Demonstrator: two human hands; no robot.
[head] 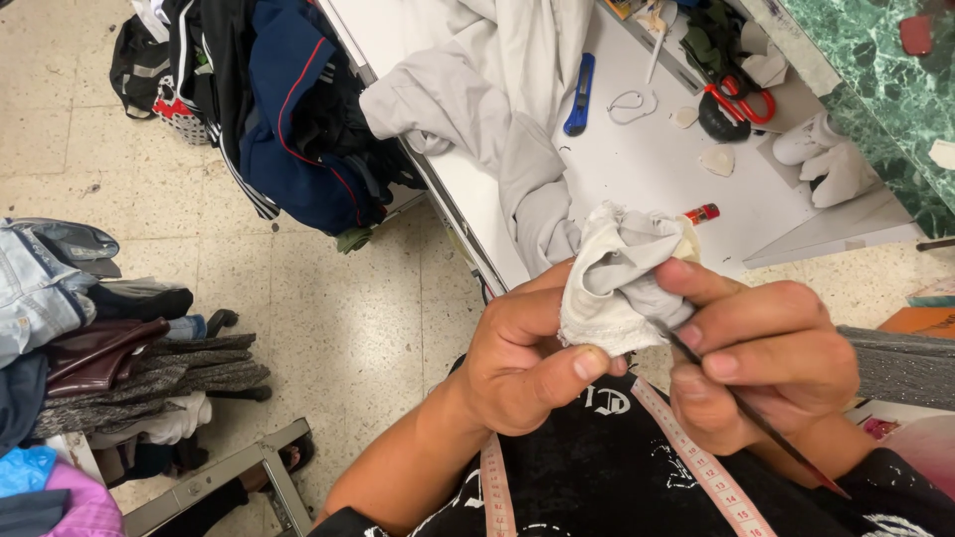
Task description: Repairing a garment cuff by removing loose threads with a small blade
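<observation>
My left hand [522, 358] grips a bunched piece of off-white cloth [617, 278] close to my chest, thumb pressed on its lower edge. My right hand [761, 348] pinches the same cloth from the right and holds a thin dark tool [756, 423] that slants down to the right, its tip at the cloth's edge. A pink measuring tape [696, 457] hangs around my neck over a black shirt.
A white worktable [657, 169] carries a grey garment [497, 109], a blue utility knife [580, 94], red-handled scissors [741, 99] and a small red tube [701, 213]. Dark clothes [288, 109] hang off the table's left side. Folded clothes [109, 358] are piled at left.
</observation>
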